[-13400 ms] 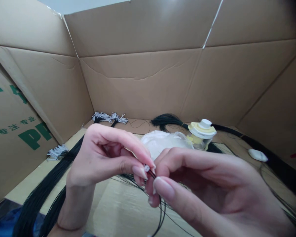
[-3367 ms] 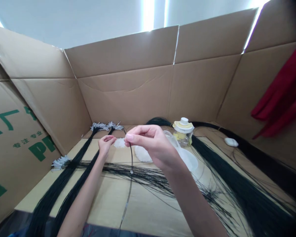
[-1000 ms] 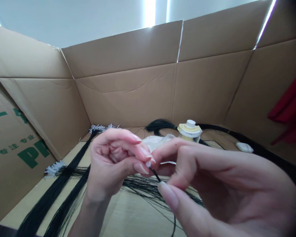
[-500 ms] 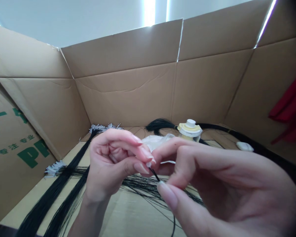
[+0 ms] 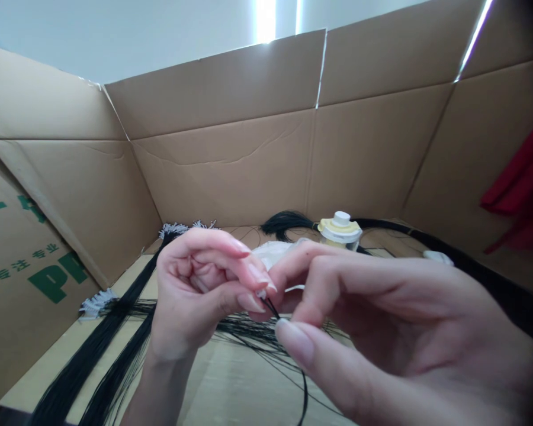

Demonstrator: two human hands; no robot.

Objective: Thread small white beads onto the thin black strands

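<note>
Between the thumb and fingers of my left hand is a tiny white connector, mostly covered by the fingertips. My right hand pinches a thin black wire close to that connector. The wire's end meets the white piece, though how far it goes in cannot be seen. Its loose length hangs below my right hand. Behind and under both hands lies a spread of thin black wires.
Bundles of black wires with white connector ends lie at left. A yellow-and-white lidded jar stands at the back beside a clear plastic bag. Cardboard walls enclose the table; red cloth hangs at right.
Both hands have shifted slightly left in view, and the whole scene has moved a little. My right thumb is slightly higher on the wire; both pinches are kept.
</note>
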